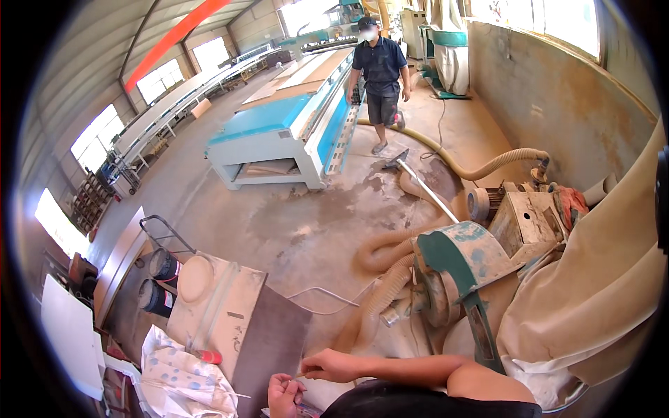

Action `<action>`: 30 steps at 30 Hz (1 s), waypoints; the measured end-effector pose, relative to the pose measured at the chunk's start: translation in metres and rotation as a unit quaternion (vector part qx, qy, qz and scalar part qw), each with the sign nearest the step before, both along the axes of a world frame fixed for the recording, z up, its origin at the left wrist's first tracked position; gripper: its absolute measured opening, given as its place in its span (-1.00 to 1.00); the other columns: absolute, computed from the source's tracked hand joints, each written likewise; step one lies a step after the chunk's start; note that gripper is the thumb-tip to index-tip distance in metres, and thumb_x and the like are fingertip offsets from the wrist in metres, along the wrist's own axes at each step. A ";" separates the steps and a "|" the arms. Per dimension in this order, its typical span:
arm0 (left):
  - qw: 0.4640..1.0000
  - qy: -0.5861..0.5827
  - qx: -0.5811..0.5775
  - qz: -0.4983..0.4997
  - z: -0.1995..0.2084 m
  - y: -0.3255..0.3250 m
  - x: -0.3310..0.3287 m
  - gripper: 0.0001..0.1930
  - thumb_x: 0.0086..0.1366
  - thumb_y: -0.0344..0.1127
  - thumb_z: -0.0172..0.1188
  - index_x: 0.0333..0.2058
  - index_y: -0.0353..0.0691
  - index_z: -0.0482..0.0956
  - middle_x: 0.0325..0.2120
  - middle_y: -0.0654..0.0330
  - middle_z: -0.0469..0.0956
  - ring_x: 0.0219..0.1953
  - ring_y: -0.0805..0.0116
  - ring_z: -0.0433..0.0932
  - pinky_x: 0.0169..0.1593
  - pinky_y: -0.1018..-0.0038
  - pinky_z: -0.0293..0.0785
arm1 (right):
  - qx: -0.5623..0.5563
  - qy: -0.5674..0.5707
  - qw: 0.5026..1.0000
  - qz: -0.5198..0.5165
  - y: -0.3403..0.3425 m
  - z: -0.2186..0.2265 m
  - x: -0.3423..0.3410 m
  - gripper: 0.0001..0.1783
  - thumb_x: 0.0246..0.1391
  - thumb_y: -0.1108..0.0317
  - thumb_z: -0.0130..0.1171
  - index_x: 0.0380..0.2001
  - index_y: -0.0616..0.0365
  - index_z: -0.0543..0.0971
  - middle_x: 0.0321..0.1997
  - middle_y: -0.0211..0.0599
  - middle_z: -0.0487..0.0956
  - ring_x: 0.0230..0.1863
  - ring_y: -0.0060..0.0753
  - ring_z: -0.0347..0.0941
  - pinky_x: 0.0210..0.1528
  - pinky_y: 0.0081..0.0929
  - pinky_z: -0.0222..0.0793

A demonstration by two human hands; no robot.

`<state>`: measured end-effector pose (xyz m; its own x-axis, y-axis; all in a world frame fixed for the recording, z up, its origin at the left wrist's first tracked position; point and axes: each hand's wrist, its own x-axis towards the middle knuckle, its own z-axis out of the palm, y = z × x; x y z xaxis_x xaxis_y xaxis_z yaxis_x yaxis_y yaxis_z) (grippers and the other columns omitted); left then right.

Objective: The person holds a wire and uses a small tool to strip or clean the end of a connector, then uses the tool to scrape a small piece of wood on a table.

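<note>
My right hand (330, 366) reaches in from the lower right with its fingers pinched together. Just below and to its left, my left hand (283, 394) is closed, its fingertips almost meeting those of the right. Something small and thin seems to pass between the fingers, too small to name. Beyond my left hand stands a dusty box-shaped table (279, 331) with a dark side. To the left of the hands lies a white sack with blue spots (182, 380), and a red object (209, 357) rests at its upper edge.
A green dust-extractor housing (435, 251) and a large beige cloth bag (585, 292) fill the right side. Ribbed hoses (387, 296) trail over the floor. Two black buckets (155, 297) stand at left. Ahead, a person (382, 76) walks beside a blue-and-white machine bed (258, 129).
</note>
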<state>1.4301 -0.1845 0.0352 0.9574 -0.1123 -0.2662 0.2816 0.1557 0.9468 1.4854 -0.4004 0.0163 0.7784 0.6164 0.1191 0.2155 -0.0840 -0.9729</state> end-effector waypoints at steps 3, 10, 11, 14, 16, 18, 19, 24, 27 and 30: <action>0.999 -0.022 0.025 0.010 -0.005 0.006 -0.002 -0.88 0.41 -0.35 0.18 -0.14 -0.19 0.49 -0.49 0.31 0.57 -0.64 0.67 0.28 -0.59 0.73 0.16 | 0.000 0.010 1.000 0.023 0.002 0.008 -0.004 -0.79 0.26 0.29 0.14 -0.21 0.23 0.56 -0.38 -0.06 0.63 -0.38 -0.09 0.55 -0.23 -0.26 0.43; 0.993 -0.065 0.099 0.004 -0.002 0.019 -0.008 -0.85 0.36 -0.31 0.28 -0.19 -0.22 0.57 -0.47 0.35 0.58 -0.59 0.69 0.29 -0.51 0.71 0.22 | 0.018 -0.024 0.999 0.028 0.014 0.005 -0.008 -0.78 0.25 0.30 0.16 -0.16 0.24 0.58 -0.37 -0.08 0.65 -0.36 -0.14 0.57 -0.22 -0.30 0.45; 0.992 -0.076 0.104 0.021 -0.008 0.021 -0.009 -0.83 0.34 -0.31 0.30 -0.19 -0.24 0.59 -0.46 0.36 0.57 -0.57 0.68 0.30 -0.47 0.69 0.24 | 0.018 -0.028 0.999 0.027 0.015 0.009 -0.009 -0.77 0.25 0.31 0.17 -0.16 0.25 0.59 -0.35 -0.07 0.65 -0.34 -0.13 0.58 -0.20 -0.30 0.46; 0.991 -0.059 0.109 0.043 -0.009 0.029 -0.010 -0.80 0.29 -0.41 0.29 -0.15 -0.34 0.59 -0.50 0.34 0.53 -0.57 0.64 0.34 -0.48 0.68 0.24 | 0.027 -0.032 0.999 0.023 0.017 0.012 -0.012 -0.77 0.24 0.32 0.18 -0.13 0.23 0.60 -0.32 -0.04 0.65 -0.32 -0.11 0.58 -0.18 -0.30 0.46; 0.992 -0.032 0.110 0.050 -0.007 0.030 -0.009 -0.75 0.25 -0.51 0.26 -0.10 -0.41 0.57 -0.54 0.31 0.49 -0.59 0.62 0.37 -0.52 0.68 0.23 | 0.037 -0.030 0.999 0.020 0.018 0.012 -0.014 -0.76 0.24 0.33 0.18 -0.11 0.21 0.62 -0.31 -0.01 0.64 -0.32 -0.10 0.57 -0.18 -0.29 0.45; 0.974 -0.115 0.194 0.027 -0.008 0.025 -0.007 -0.86 0.35 -0.34 0.22 -0.24 -0.30 0.61 -0.51 0.36 0.52 -0.53 0.62 0.31 -0.41 0.64 0.25 | 0.024 -0.024 0.999 0.012 0.019 0.010 -0.012 -0.75 0.23 0.33 0.19 -0.10 0.23 0.62 -0.28 0.00 0.65 -0.28 -0.10 0.59 -0.16 -0.29 0.46; 0.974 -0.112 0.195 0.029 -0.006 0.027 -0.007 -0.86 0.35 -0.34 0.22 -0.24 -0.30 0.61 -0.51 0.36 0.52 -0.53 0.62 0.31 -0.41 0.64 0.25 | 0.025 -0.021 0.999 0.014 0.019 0.009 -0.012 -0.75 0.23 0.33 0.19 -0.10 0.23 0.62 -0.28 0.00 0.65 -0.28 -0.10 0.59 -0.16 -0.29 0.46; 0.974 -0.097 0.203 -0.005 -0.007 0.038 0.001 -0.78 0.21 -0.48 0.34 -0.18 -0.43 0.63 -0.53 0.25 0.54 -0.51 0.59 0.44 -0.44 0.65 0.36 | 0.015 -0.020 0.999 0.022 0.024 0.004 -0.004 -0.75 0.22 0.33 0.21 -0.11 0.26 0.63 -0.22 0.02 0.66 -0.24 -0.05 0.60 -0.12 -0.29 0.47; 0.987 -0.076 0.139 0.014 -0.006 0.036 -0.002 -0.77 0.10 -0.48 0.45 -0.26 -0.42 0.66 -0.48 0.25 0.60 -0.45 0.60 0.49 -0.34 0.63 0.44 | 0.028 -0.038 0.999 0.018 0.029 0.004 -0.003 -0.75 0.21 0.33 0.23 -0.11 0.25 0.64 -0.20 0.02 0.66 -0.21 -0.05 0.60 -0.11 -0.29 0.48; 0.970 -0.106 0.217 -0.002 -0.013 0.037 -0.006 -0.76 0.12 -0.42 0.46 -0.25 -0.38 0.68 -0.53 0.29 0.58 -0.49 0.62 0.45 -0.39 0.64 0.39 | -0.019 -0.010 0.999 0.030 0.030 0.003 -0.007 -0.73 0.20 0.33 0.25 -0.09 0.23 0.65 -0.20 0.02 0.66 -0.19 -0.07 0.61 -0.09 -0.30 0.48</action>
<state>1.4243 -0.1479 0.0225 0.9956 -0.0366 -0.0865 0.0734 -0.2717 0.9596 1.4781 -0.3702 0.0194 0.7382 0.6656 0.1097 0.2397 -0.1068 -0.9649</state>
